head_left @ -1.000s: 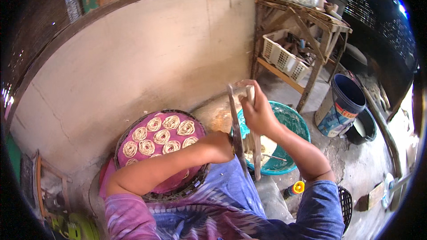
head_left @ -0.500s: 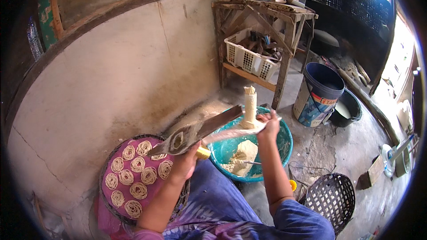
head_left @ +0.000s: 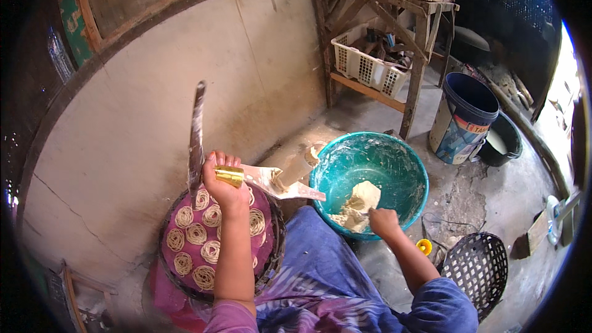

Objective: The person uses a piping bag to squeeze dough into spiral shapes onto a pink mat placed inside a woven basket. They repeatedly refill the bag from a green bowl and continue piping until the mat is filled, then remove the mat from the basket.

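- Locate at 7 o'clock the round, dark-rimmed woven tray [head_left: 279, 234] lined with purple cloth. Count as done, by judgement, the pale coiled strand nests [head_left: 196, 234] laid flat on the cloth, partly masked by the left forearm.
- Note at 9 o'clock the dark, narrow wooden board [head_left: 197, 129]: seen nearly edge-on, long axis 12 to 6 o'clock.
- Find the left hand [head_left: 225, 192] at 8 o'clock, above the tray: clamped around the short, shiny gold-coloured cylinder [head_left: 229, 176], axis near 9 to 3 o'clock.
- Trace the pale, smeared wooden board [head_left: 293, 190] rightward from the left hand: long axis near 9:30 to 3:30. Cannot tell grip on this board; near end hidden.
- Observe the stubby, pale cylindrical peg [head_left: 299, 168] on that board: free end toward 2 o'clock.
- Locate at 4 o'clock the round turquoise plastic basin [head_left: 398, 163]. Judge as left to form: the pale yellow dough lump [head_left: 364, 198], toward 7 o'clock inside.
- Find the right hand [head_left: 384, 222] at the basin's 5 o'clock: fingers curled together, apparently clamped on a slim grey utensil [head_left: 367, 213], mostly hidden.
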The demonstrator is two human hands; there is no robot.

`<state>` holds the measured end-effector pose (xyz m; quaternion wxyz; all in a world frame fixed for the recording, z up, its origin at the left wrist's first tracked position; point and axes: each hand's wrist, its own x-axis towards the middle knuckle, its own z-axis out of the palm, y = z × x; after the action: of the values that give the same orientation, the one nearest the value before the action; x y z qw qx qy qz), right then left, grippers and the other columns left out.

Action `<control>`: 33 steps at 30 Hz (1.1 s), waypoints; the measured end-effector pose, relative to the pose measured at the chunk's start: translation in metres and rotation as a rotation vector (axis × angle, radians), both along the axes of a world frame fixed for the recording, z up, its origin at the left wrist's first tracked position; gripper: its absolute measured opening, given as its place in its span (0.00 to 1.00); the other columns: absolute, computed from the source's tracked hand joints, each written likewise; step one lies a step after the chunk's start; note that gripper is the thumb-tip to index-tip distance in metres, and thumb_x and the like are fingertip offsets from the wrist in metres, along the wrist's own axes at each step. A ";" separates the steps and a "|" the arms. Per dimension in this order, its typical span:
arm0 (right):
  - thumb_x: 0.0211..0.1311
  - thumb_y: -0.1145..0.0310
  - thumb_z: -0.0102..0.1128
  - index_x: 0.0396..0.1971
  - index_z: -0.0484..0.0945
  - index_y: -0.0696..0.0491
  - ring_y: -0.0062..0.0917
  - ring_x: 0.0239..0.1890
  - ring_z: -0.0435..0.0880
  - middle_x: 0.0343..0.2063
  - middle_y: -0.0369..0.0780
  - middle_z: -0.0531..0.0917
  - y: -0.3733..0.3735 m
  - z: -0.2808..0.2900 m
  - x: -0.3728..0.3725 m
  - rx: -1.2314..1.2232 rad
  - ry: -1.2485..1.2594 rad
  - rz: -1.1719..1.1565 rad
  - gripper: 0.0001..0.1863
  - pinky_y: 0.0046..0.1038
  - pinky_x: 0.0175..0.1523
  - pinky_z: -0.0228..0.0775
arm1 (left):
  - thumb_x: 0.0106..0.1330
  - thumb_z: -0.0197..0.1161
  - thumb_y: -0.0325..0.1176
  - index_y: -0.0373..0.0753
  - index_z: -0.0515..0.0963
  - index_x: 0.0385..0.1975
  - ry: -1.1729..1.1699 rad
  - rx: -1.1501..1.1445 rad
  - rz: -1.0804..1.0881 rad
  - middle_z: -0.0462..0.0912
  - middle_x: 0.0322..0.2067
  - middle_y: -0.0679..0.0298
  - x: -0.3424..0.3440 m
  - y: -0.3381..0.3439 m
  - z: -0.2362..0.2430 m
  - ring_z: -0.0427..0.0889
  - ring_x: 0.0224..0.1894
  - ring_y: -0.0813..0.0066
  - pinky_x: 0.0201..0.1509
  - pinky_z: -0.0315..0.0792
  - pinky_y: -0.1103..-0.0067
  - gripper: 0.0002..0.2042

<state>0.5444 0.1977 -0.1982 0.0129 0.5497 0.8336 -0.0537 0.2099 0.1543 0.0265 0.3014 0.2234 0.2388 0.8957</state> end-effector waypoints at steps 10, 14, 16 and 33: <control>0.73 0.57 0.46 0.59 0.74 0.48 0.24 0.24 0.79 0.22 0.41 0.79 -0.054 0.123 0.049 -0.331 0.853 -0.165 0.21 0.29 0.31 0.71 | 0.62 0.54 0.42 0.49 0.60 0.21 -0.041 0.088 0.088 0.62 0.19 0.71 -0.034 -0.008 -0.003 0.57 0.20 0.78 0.29 0.57 0.76 0.12; 0.74 0.58 0.47 0.63 0.70 0.48 0.14 0.20 0.67 0.22 0.33 0.73 -0.066 0.133 0.024 -0.819 1.459 -0.214 0.22 0.17 0.22 0.57 | 0.62 0.53 0.42 0.49 0.60 0.21 -0.029 0.091 0.105 0.63 0.19 0.71 -0.027 -0.003 -0.004 0.58 0.20 0.78 0.29 0.57 0.76 0.12; 0.74 0.61 0.47 0.65 0.66 0.47 0.13 0.16 0.62 0.21 0.32 0.71 -0.070 0.136 0.008 -1.033 1.611 -0.210 0.22 0.16 0.18 0.50 | 0.62 0.53 0.42 0.48 0.61 0.22 -0.001 0.087 0.083 0.63 0.19 0.71 -0.023 -0.001 -0.005 0.58 0.20 0.78 0.29 0.57 0.76 0.12; 0.69 0.69 0.44 0.64 0.67 0.36 0.52 0.32 0.81 0.31 0.53 0.79 -0.069 0.026 -0.015 -0.168 0.593 -0.213 0.24 0.50 0.38 0.73 | 0.63 0.52 0.41 0.47 0.62 0.23 0.151 0.136 0.155 0.63 0.22 0.69 -0.012 -0.017 0.009 0.59 0.24 0.77 0.30 0.58 0.77 0.11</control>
<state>0.5296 0.1291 -0.1718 -0.1909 0.5913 0.7313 -0.2812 0.1984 0.1372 0.0355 0.1966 0.2911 0.2159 0.9110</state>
